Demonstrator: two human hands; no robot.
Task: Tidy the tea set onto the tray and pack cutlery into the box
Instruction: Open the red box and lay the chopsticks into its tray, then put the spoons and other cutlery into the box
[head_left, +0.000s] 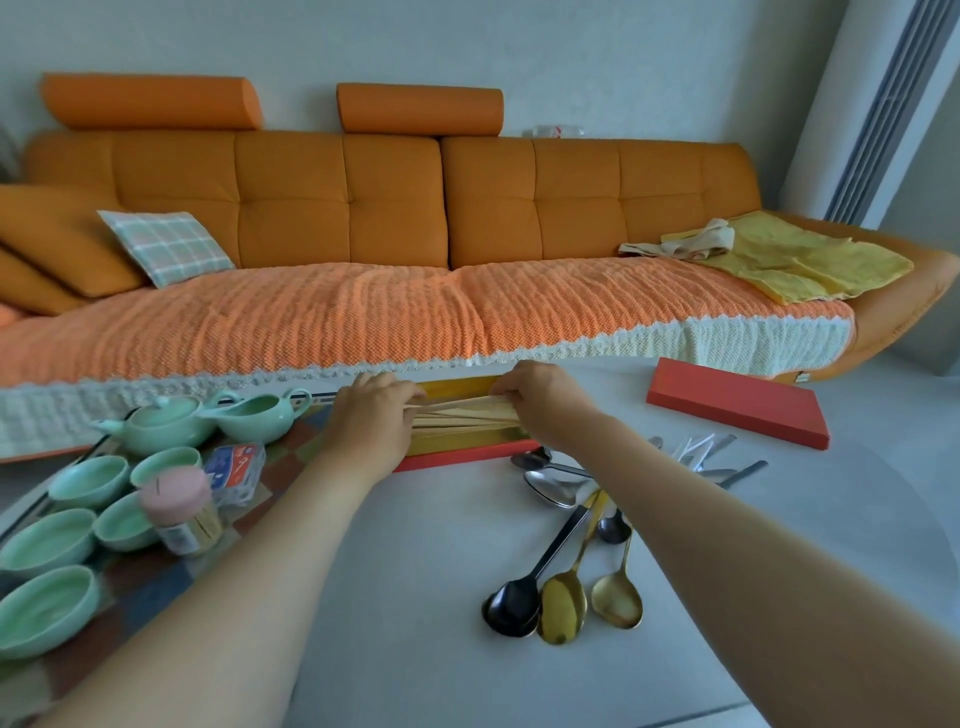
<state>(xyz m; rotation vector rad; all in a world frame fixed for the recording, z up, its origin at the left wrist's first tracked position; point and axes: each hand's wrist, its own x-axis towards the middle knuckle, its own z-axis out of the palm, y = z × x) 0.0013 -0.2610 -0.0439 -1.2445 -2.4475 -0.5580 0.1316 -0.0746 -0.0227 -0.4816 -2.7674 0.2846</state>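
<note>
A bundle of pale wooden chopsticks (465, 413) lies across the open red box with a gold lining (467, 453) at the far side of the white table. My left hand (371, 418) grips the bundle's left end and my right hand (540, 400) grips its right end. Black, gold and silver spoons (563, 592) lie loose on the table to the right of the box. Mint-green tea cups (88, 480), a lidded teapot (161, 423) and a pitcher (260, 415) sit on the patterned tray (291, 452) at the left.
The red box lid (737, 402) lies at the table's far right. More silver cutlery (711, 457) is scattered in front of it. A pink-capped toothpick jar (182, 512) and a small card pack (234, 467) stand among the cups. An orange sofa (395, 208) runs behind the table.
</note>
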